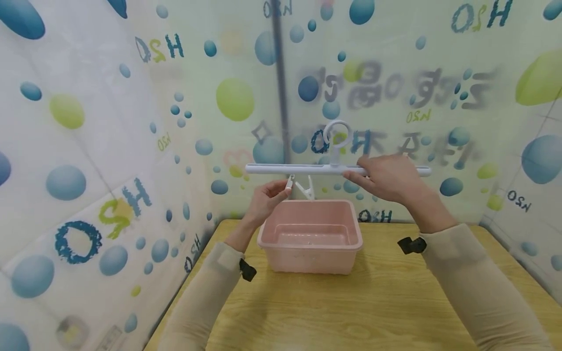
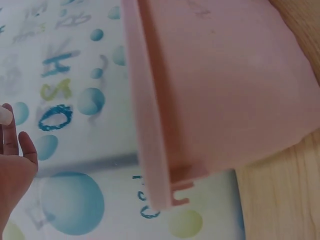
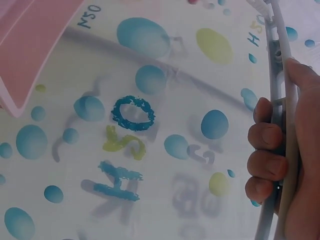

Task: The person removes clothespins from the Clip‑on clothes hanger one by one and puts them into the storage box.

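Observation:
A white clip hanger (image 1: 290,169) is held level above a pink plastic basin (image 1: 313,261), its round hook (image 1: 325,132) pointing up. My right hand (image 1: 391,178) grips the bar right of the hook. In the right wrist view, the fingers (image 3: 267,167) curl round the slotted bar (image 3: 278,65). Under the bar, my left hand (image 1: 269,200) pinches a white clip (image 1: 290,182) between thumb and fingers. A second white clip (image 1: 310,191) hangs just right of it. The left wrist view shows only part of the left hand (image 2: 17,165), at the edge.
The basin stands toward the back of a wood-grain table (image 1: 316,312). Behind it hangs a printed curtain (image 1: 234,141) with bubbles and lettering, and similar sheets close in the left and right sides. Each sleeve has a small black piece (image 1: 411,245) at the cuff.

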Available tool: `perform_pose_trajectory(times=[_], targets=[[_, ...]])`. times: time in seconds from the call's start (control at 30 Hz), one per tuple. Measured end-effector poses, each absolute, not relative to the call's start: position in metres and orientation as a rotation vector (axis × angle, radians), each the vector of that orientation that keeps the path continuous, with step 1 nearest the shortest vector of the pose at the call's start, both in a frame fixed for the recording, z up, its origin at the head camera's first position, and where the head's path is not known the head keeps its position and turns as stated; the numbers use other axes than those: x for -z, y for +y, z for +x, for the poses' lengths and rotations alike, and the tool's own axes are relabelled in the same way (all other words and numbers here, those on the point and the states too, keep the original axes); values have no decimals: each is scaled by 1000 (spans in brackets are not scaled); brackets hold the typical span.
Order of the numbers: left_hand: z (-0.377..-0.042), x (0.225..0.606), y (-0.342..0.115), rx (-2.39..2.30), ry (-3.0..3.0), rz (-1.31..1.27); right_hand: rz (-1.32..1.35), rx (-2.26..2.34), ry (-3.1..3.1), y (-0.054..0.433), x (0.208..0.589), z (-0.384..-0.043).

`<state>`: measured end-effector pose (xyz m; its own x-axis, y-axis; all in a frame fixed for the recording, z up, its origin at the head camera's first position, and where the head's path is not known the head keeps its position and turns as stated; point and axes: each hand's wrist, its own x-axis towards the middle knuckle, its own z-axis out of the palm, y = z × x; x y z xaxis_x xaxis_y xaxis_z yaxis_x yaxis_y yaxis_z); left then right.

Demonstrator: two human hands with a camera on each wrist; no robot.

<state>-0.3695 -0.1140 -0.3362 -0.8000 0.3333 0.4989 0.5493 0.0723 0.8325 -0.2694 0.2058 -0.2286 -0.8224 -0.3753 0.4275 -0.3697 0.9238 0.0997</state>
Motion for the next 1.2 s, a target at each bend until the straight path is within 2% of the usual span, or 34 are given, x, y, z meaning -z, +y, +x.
perform_pose_trajectory(times=[0.23,0.63,1.2], targets=[[-382,350,-120,1603,-2403,-916,558,15,-2576,206,231,-271],[-390,369,-127,1515,-2577,-926,519,10,-2635,205,225,-268],[-388,358,-134,1896,-2447,-990,531,5,-2643,199,226,-275]])
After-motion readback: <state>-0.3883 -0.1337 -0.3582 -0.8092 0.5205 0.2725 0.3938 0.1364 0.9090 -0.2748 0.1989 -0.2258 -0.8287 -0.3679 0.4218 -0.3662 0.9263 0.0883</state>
